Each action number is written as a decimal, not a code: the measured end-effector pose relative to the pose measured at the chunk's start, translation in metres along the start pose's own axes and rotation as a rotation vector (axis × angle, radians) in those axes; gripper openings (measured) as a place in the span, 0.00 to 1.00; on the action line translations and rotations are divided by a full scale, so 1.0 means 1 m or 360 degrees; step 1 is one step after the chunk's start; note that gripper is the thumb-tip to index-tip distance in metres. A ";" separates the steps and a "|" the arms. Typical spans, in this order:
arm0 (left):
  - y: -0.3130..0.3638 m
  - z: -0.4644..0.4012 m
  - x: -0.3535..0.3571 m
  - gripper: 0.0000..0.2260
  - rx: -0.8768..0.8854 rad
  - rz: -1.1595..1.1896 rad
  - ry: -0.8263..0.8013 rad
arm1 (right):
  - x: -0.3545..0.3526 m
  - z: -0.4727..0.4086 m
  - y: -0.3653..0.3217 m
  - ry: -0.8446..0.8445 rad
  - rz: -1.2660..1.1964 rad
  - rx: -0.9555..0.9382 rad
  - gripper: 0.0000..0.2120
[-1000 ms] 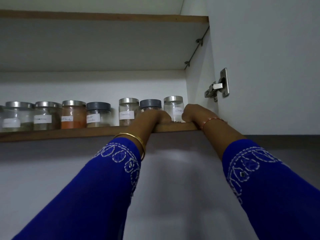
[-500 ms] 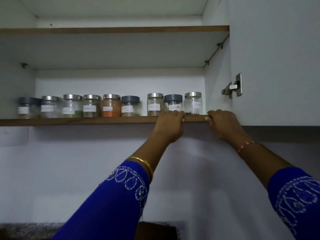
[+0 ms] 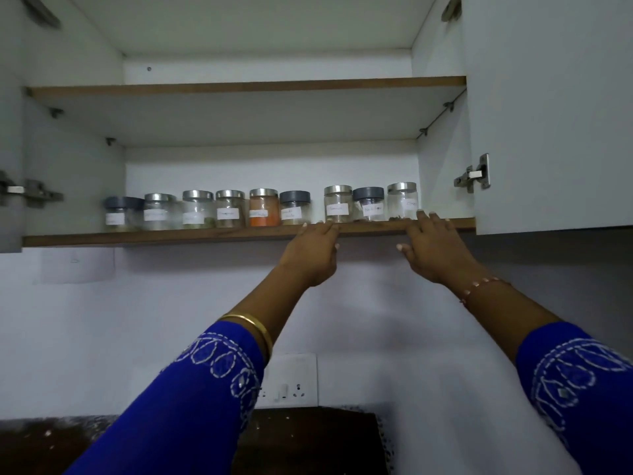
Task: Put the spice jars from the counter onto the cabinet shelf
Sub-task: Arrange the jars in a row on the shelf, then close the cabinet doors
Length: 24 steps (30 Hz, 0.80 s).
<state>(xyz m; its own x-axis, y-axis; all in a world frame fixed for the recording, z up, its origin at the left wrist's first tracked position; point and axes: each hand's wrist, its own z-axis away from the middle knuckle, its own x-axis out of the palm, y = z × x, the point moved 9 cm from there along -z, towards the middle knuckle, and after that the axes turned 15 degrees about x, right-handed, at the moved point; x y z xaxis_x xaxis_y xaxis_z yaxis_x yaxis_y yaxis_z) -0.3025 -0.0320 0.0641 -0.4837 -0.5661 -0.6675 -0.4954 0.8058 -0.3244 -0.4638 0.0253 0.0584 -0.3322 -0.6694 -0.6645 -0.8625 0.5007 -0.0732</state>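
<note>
A: Obs., nearest first. Blue sleeves at the bottom of frame; left hand (image 3: pixel 313 253) and right hand (image 3: pixel 435 246) at centre, fingers straight, holding nothing, fingertips on the front edge of the lower shelf (image 3: pixel 137 237).

B: Spice jars (image 3: pixel 263 207)?

A: Nine in a row on that shelf, mid-frame. Orange-filled jar (image 3: pixel 264 211) is fifth from left.

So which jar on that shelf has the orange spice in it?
The fifth jar from the left, with a silver lid. It alone shows bright orange powder; the other jars look pale or nearly clear.
</note>
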 end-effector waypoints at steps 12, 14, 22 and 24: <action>-0.094 0.107 -0.073 0.20 -0.0108 0.0130 0.0287 | -0.041 0.052 -0.140 0.0014 -0.0053 -0.0029 0.27; -0.100 0.123 -0.081 0.19 -0.0123 0.0191 0.0378 | -0.048 0.064 -0.162 0.0025 -0.0057 -0.0057 0.26; -0.102 0.184 -0.130 0.19 -0.0191 0.0233 0.0445 | -0.088 0.108 -0.222 0.0030 -0.0077 -0.0181 0.28; -0.102 0.197 -0.153 0.19 -0.0190 0.0197 0.0495 | -0.103 0.118 -0.233 0.0053 -0.0116 -0.0206 0.28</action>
<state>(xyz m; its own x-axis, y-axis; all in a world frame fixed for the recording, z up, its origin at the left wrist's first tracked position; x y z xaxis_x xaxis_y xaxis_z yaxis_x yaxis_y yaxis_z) -0.0357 0.0063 0.0673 -0.7327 -0.5061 -0.4551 -0.4913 0.8560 -0.1610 -0.1830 0.0424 0.0559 -0.2774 -0.7201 -0.6360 -0.9261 0.3767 -0.0225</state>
